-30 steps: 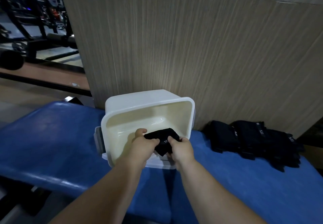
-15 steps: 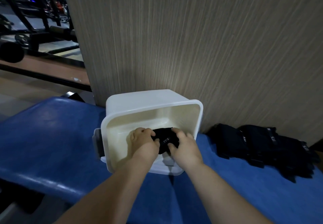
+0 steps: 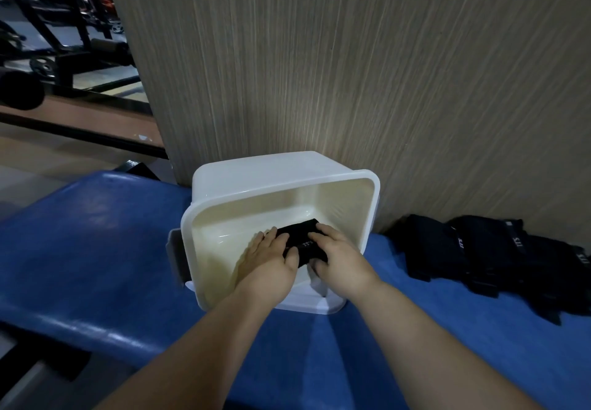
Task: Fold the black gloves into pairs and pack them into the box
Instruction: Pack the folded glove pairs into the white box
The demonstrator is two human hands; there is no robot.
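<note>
A white plastic box (image 3: 204, 217) stands on the blue padded bench, tipped toward me against the wood-grain wall. Inside it, near the bottom, is a folded pair of black gloves (image 3: 305, 243) with small white lettering. My left hand (image 3: 271, 259) holds its left end, thumb across the top. My right hand (image 3: 339, 259) grips the right end, fingers over the top and thumb beneath. Both hands are inside the box. A pile of loose black gloves (image 3: 479, 249) lies on the bench to the right of the box.
The blue bench (image 3: 96, 249) stretches left and right of the box. The wood-grain wall panel (image 3: 351, 73) rises right behind it. Dark gym equipment (image 3: 64, 41) stands at the far left, beyond the floor.
Both hands have moved the folded gloves from the box's near rim deeper down inside it. The view has shifted slightly, and the loose pile has stayed put.
</note>
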